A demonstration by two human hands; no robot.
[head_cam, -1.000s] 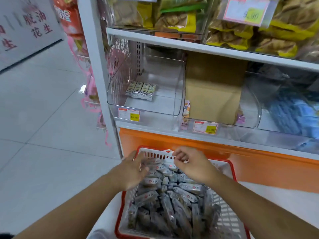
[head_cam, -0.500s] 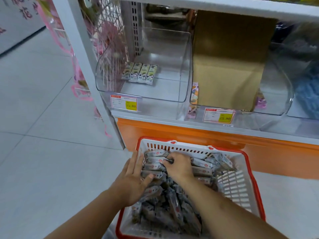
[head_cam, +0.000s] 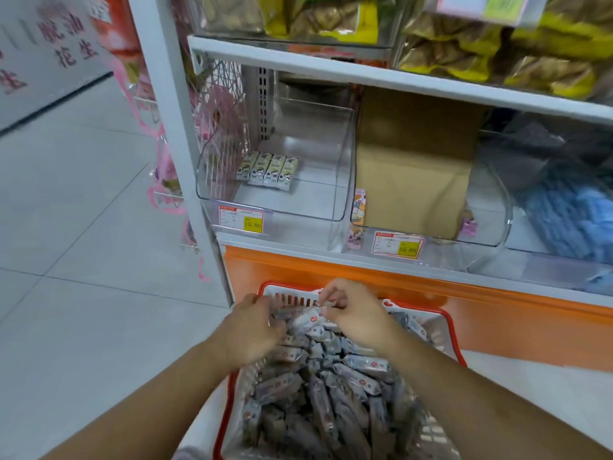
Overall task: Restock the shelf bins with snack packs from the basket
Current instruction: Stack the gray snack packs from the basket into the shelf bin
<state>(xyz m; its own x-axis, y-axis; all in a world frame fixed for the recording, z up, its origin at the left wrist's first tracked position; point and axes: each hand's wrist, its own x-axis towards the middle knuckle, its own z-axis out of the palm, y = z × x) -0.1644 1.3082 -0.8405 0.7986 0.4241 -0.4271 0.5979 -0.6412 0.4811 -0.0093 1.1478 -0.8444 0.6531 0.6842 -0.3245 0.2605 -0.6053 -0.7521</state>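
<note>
Head cam: shelf (head_cam: 381, 78) w/ clear bin (head_cam: 272, 214) holding four small packs, below it red-rimmed white basket (head_cam: 444, 318) full of grey-silver wrapped snack packs (head_cam: 331, 386), left hand (head_cam: 250, 330) curled over packs, grip unclear, right hand (head_cam: 356, 312) pinching one pack (head_cam: 311, 318).

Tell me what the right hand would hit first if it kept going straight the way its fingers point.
The right hand points left across the basket, so it would probably meet the left hand first, though depth is unclear.
</note>
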